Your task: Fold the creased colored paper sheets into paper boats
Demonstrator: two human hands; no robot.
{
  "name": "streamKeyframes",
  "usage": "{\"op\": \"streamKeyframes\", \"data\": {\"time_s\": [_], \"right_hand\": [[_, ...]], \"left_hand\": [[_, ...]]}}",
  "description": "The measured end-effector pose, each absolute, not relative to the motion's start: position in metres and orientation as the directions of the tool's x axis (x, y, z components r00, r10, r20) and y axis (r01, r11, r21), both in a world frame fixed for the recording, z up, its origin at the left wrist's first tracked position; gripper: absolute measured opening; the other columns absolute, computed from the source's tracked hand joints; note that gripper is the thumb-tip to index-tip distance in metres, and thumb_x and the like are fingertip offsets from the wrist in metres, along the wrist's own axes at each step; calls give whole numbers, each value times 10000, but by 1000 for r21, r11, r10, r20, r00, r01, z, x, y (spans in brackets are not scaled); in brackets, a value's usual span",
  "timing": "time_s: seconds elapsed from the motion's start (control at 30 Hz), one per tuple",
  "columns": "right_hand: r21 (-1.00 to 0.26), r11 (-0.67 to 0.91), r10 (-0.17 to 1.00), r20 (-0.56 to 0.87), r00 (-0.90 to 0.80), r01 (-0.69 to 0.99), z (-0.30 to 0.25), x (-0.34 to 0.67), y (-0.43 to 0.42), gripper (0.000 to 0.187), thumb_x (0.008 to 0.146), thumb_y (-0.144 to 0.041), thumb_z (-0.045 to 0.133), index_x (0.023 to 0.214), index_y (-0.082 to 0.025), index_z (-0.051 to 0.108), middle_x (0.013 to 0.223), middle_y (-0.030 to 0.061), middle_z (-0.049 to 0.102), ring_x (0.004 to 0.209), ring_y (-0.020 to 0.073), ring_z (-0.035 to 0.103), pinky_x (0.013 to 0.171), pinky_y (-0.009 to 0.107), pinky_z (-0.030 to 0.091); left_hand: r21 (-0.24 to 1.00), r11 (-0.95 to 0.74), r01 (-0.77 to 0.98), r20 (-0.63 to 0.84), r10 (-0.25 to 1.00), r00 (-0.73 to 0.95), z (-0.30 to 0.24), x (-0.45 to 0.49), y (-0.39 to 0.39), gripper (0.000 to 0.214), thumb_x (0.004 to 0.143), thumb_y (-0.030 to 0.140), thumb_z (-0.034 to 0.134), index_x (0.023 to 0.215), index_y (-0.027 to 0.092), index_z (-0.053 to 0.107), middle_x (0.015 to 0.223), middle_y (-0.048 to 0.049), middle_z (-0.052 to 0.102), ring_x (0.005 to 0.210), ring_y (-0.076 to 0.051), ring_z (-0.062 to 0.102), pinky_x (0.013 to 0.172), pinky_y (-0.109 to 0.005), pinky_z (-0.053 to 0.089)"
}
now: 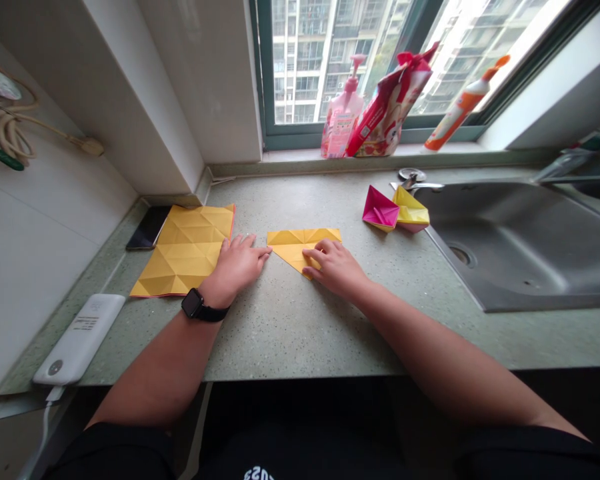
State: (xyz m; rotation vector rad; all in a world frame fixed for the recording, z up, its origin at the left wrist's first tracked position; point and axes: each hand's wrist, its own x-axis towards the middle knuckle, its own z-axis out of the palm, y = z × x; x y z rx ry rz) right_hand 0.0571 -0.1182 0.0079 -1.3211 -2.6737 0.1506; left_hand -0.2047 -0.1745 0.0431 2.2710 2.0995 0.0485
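A small folded piece of yellow origami paper lies on the counter, with a straight strip along its top and a slanted lower left edge. My right hand rests on its right part, fingers bent and apart, covering the right lower side. Beside the paper's left corner is my left hand, fingers spread and palm down, its fingertip at or close to that corner. Left of that hand lies a larger creased yellow sheet with a reddish edge; whether the hand touches it I cannot tell.
Two folded paper shapes, one magenta and one yellow, stand near the steel sink. A dark phone lies partly under the sheet. A white power bank sits at left. Bottles and a red bag line the windowsill.
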Motion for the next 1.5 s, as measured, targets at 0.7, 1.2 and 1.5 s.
{"op": "streamKeyframes", "data": {"time_s": [0.7,1.2,1.5], "right_hand": [[-173,621,784,110,-611,765,12,58,-115,310,1079,-271,616,1339,-277,786,1252,133,702,1093,286,627,974,402,475],[-195,618,786,127,-605,762,11,56,-112,302,1086,-281,576,1272,-279,814,1243,128,709,1068,280,626,955,404,467],[-192,595,803,98,-588,780,14,55,-105,374,1024,-198,599,1324,-282,807,1194,112,735,1050,278,633,929,384,460]], "left_hand": [[191,-504,842,9,859,512,40,-162,-197,396,1124,329,550,1494,248,667,1462,-145,659,1332,-339,637,1213,-601,489],[334,-421,843,-79,879,470,41,-180,-185,423,1067,500,670,1467,376,728,1564,-112,574,1596,-469,394,1309,-824,205],[304,-556,774,32,818,575,40,-160,-194,324,1097,376,636,1387,295,757,1449,-121,652,1388,-323,608,1333,-662,314]]}}
